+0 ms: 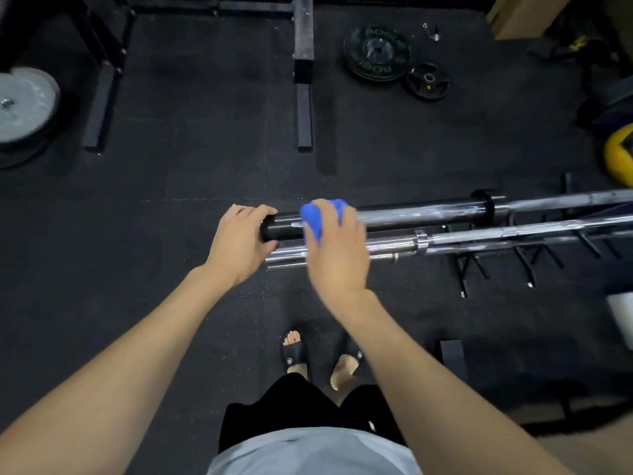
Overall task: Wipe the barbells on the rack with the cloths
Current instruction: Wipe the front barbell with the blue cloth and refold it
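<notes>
Several barbells lie stacked on a black rack [527,258] at the right, their sleeves pointing left. The top barbell [421,211] has a dark end and a shiny chrome sleeve. My left hand [239,241] grips the dark end of that sleeve. My right hand [337,241] holds a blue cloth [317,214] wrapped over the same sleeve just right of my left hand; it looks motion-blurred. A second barbell [479,234] lies just below, and more sleeve ends show under my right hand.
Black rubber floor all around. Two black weight plates [376,53] lie at the back, a white plate [24,104] at far left, a yellow object [620,156] at far right. Black rack feet [304,118] stand ahead. My feet in black slides [294,354] are below.
</notes>
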